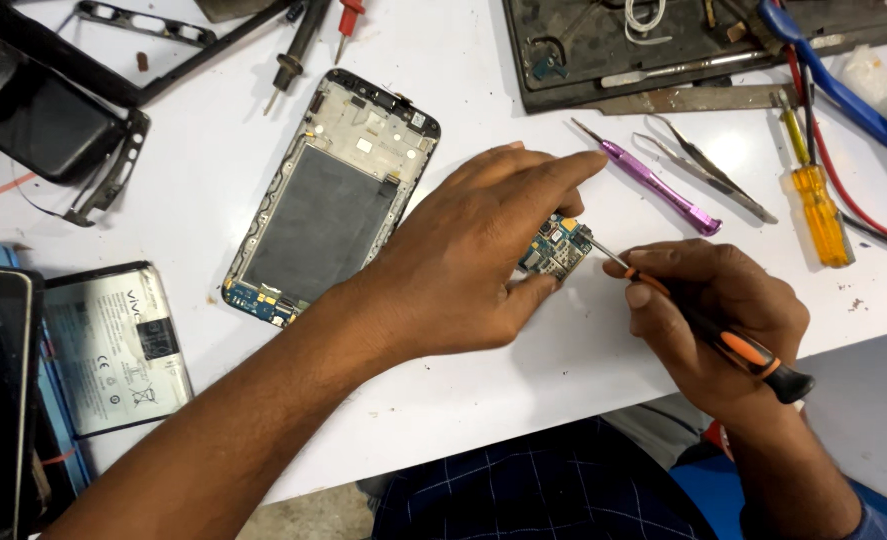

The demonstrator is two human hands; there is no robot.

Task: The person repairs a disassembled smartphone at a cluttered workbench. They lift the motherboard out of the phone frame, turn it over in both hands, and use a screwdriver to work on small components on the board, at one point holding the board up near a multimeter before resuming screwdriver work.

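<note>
The single head-worn camera is looking steeply down from above the person's chest onto a white worktable (483, 400), sitting close enough that both forearms are filling the lower half. It is facing forward across the bench, with the table's near edge running diagonally along the bottom and the person's checked lap showing beneath. The far side is reaching a dark tool tray (563, 60) at the top. No second view is sharing this scene.

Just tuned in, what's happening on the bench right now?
A person's left hand pins a small circuit board to the white table. The right hand holds an orange-and-black screwdriver, tip on the board's edge. An opened phone frame lies to the left, with a purple screwdriver and tweezers beyond.
</note>
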